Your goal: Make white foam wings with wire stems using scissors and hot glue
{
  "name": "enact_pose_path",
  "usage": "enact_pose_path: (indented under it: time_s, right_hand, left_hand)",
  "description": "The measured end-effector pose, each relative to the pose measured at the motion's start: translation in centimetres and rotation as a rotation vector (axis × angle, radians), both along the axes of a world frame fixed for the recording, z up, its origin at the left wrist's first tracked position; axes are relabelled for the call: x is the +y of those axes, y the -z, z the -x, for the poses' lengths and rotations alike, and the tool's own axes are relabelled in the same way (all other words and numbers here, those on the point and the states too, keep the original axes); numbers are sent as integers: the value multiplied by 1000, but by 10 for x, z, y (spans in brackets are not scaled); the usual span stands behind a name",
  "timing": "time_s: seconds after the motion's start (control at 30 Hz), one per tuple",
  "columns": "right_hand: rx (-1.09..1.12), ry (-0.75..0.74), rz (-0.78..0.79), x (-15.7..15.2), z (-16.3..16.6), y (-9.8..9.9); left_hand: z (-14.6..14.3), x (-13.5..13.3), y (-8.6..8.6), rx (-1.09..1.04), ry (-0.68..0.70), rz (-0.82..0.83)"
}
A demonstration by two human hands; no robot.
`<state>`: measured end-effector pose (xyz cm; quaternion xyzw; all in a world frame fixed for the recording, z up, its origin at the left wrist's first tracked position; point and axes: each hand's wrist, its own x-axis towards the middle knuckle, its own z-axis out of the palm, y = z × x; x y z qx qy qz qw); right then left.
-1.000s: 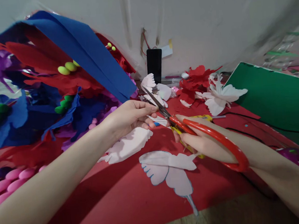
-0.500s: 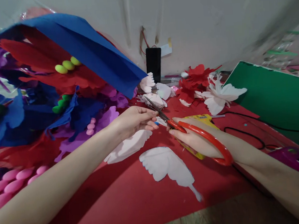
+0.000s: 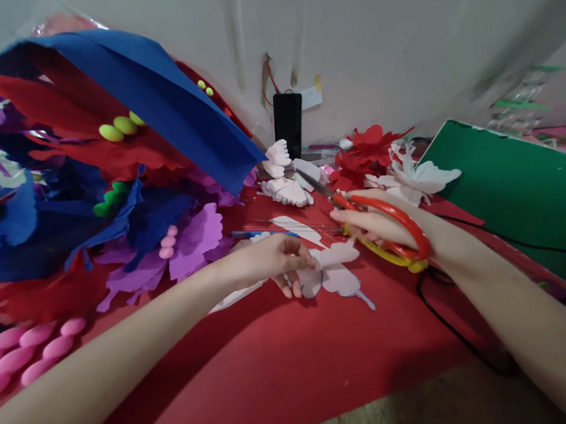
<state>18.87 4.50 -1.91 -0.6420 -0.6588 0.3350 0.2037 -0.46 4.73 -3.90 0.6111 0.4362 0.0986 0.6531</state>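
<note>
My left hand is closed, thumb and fingertips pinching the edge of a white butterfly-wing cutout just above the red sheet. The cutout has scalloped edges and a narrow tail, and appears to overlap another white piece. More white material lies partly hidden behind my left wrist. My right hand grips scissors with orange handles, their dark blades pointing away to the upper left. Beneath that hand is a yellow glue gun, mostly covered. Thin wires and a blue pen lie beyond my left hand.
Blue, red and purple butterfly shapes crowd the left side, with pink egg-shaped pieces in front. A phone leans on the wall. White and red cutouts lie at the back. A green board and a black cord are on the right.
My left hand has left the scissor blades, come nearer and pinched the white wing cutout, which has shifted away from the front edge. The right hand has moved the scissors slightly up.
</note>
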Motion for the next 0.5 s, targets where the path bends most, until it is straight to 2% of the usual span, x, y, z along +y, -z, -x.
enact_pose_path:
  time_s: [0.13,0.23,0.37,0.5]
  right_hand:
    - [-113,52,-36,34,0,-10]
    - [-223,99,9,65,13,-12]
    - [-373,97,76,99,38,-7]
    - [-436,19,76,115,58,4]
  left_hand:
    - [-5,-3,1,64,11,-104]
    - [-4,-3,4,110,100,-140]
    - [-1,-5,10,153,254,-161]
    - [0,-8,10,172,308,-214]
